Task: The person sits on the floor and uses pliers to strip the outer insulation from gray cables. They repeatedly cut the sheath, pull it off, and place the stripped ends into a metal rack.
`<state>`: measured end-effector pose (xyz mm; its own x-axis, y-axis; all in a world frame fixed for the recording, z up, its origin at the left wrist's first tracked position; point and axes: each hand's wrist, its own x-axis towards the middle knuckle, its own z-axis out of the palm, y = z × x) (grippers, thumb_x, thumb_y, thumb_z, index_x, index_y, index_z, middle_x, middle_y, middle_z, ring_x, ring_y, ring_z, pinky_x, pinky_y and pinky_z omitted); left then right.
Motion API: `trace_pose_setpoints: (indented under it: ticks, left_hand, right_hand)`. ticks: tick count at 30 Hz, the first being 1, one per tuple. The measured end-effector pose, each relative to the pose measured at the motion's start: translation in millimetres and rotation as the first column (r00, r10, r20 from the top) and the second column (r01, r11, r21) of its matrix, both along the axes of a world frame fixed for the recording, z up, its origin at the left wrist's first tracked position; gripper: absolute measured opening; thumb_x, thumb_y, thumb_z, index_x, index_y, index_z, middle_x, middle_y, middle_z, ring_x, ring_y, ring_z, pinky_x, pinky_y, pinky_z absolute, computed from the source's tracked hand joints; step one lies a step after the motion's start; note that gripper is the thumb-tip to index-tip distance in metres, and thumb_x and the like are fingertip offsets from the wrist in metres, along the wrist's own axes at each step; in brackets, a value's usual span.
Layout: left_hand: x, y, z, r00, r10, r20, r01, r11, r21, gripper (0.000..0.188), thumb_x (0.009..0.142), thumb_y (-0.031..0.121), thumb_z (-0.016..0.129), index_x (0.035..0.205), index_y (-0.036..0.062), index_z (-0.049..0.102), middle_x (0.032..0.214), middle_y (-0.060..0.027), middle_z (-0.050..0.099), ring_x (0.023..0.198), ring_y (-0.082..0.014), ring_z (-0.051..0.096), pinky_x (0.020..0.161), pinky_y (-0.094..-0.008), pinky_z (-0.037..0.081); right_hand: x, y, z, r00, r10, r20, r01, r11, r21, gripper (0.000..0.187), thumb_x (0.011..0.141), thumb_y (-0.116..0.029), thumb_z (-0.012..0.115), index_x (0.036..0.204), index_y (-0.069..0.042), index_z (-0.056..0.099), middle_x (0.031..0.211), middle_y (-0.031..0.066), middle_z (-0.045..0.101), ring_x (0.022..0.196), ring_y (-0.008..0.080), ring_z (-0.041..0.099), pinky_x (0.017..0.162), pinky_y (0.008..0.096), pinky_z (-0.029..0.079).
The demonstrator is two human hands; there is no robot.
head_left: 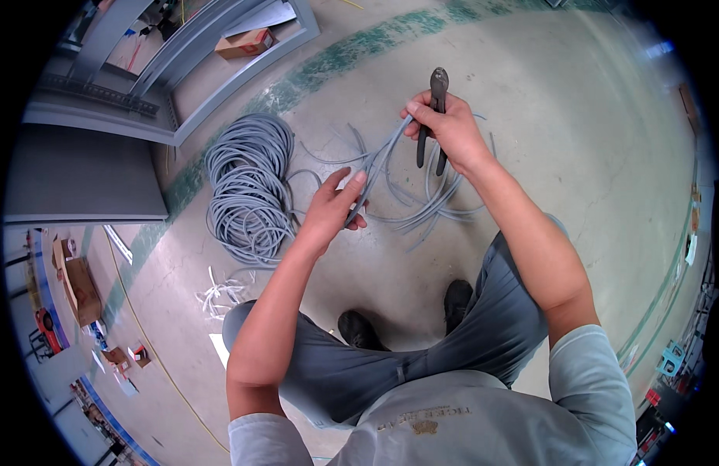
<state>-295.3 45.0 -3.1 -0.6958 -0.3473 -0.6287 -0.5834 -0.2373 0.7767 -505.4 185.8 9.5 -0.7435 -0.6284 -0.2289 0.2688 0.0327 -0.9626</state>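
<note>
My left hand [340,203] is closed around a few strands of grey cable [377,158] above the floor. Further up and to the right, my right hand [450,130] pinches the same strands near one end with thumb and finger. That hand also grips dark pliers [439,84], jaws pointing away from me and black handles hanging below the fingers. Whether they are cutting pliers I cannot tell. Left of my left hand lies a big coil of grey cable [249,186]. Loose cut lengths of grey cable [429,208] spread on the floor beneath my right hand.
A grey metal cabinet frame [181,132] stands at the far left, a small cardboard box [244,44] inside it. White plastic strips [218,293] lie near my left knee. My black shoes [359,330] are below the cables. An open carton [80,287] sits at the left.
</note>
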Motion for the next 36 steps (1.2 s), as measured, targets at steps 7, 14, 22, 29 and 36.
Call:
trace_pose_setpoints:
  ticks: [7, 14, 22, 29, 36]
  left_hand:
    - [17, -1, -49, 0.944, -0.319, -0.087, 0.153, 0.655, -0.740, 0.055, 0.097, 0.036, 0.072, 0.139, 0.0030, 0.059, 0.098, -0.0142, 0.072, 0.067, -0.0163, 0.066, 0.063, -0.0327, 0.053]
    - [10, -17, -32, 0.950, -0.291, -0.111, 0.209, 0.859, -0.467, 0.035, 0.101, 0.030, 0.065, 0.113, -0.0026, 0.069, 0.075, -0.0041, 0.066, 0.069, -0.0118, 0.061, 0.062, -0.0315, 0.048]
    - [10, -67, 26, 0.924, 0.265, -0.277, -0.304, 0.947, -0.108, 0.026, 0.105, 0.029, 0.058, 0.105, 0.0037, 0.063, 0.070, 0.0009, 0.052, 0.056, -0.0054, 0.040, 0.048, -0.0223, 0.030]
    - [26, -62, 58, 0.793, 0.520, -0.317, -0.499, 0.853, 0.151, 0.023, 0.107, 0.026, 0.056, 0.107, 0.0025, 0.060, 0.070, -0.0016, 0.053, 0.054, -0.0084, 0.042, 0.049, -0.0242, 0.032]
    - [47, -65, 53, 0.722, 0.604, -0.338, -0.556, 0.797, 0.237, 0.023, 0.107, 0.025, 0.055, 0.104, 0.0032, 0.059, 0.087, -0.0093, 0.068, 0.068, -0.0171, 0.064, 0.061, -0.0296, 0.051]
  right_hand:
    - [-5, -8, -41, 0.979, 0.048, -0.198, -0.014, 0.986, 0.165, 0.016, 0.095, -0.014, 0.069, 0.095, 0.002, 0.065, 0.078, 0.0056, 0.069, 0.068, 0.0130, 0.071, 0.062, 0.0275, 0.055]
    - [-3, -15, -47, 0.966, 0.207, -0.155, -0.180, 0.968, 0.174, 0.014, 0.097, -0.014, 0.070, 0.098, 0.000, 0.065, 0.082, 0.0029, 0.066, 0.069, 0.0112, 0.065, 0.066, 0.0272, 0.053]
    - [5, -70, -103, 0.834, 0.380, -0.400, -0.202, 0.885, 0.420, 0.017, 0.090, -0.019, 0.072, 0.096, -0.003, 0.071, 0.087, 0.0138, 0.070, 0.074, 0.0264, 0.067, 0.070, 0.0371, 0.054]
    - [46, -102, -242, 0.434, 0.658, -0.615, 0.102, 0.642, 0.760, 0.016, 0.084, -0.007, 0.062, 0.095, -0.006, 0.074, 0.102, 0.0188, 0.070, 0.098, 0.0370, 0.069, 0.082, 0.0480, 0.057]
    - [38, -101, -256, 0.540, 0.624, -0.564, -0.003, 0.672, 0.741, 0.014, 0.084, -0.008, 0.068, 0.098, -0.004, 0.070, 0.095, 0.0152, 0.069, 0.085, 0.0295, 0.069, 0.076, 0.0418, 0.056]
